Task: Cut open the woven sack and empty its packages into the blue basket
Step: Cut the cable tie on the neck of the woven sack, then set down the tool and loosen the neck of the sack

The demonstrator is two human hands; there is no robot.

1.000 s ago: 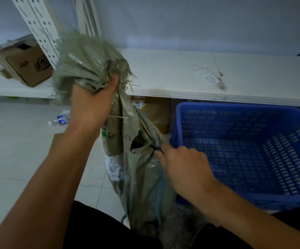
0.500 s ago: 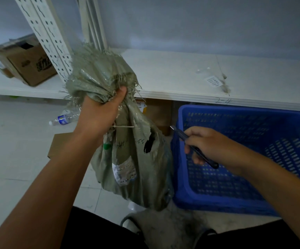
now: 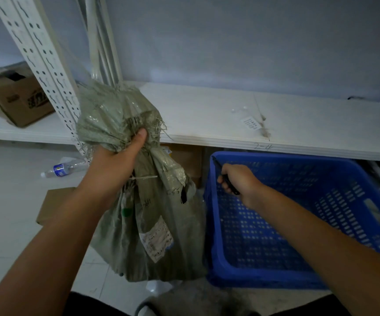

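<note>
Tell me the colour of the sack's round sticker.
Green, on the sack at the sticker; head view.

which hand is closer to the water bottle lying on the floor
Left. The left hand grips the sack's neck just right of the water bottle; the right hand is farther right, over the blue basket.

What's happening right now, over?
Left hand grips sack by its neck. Right hand holds knife over empty basket. Sack slit, nothing blocking.
</note>
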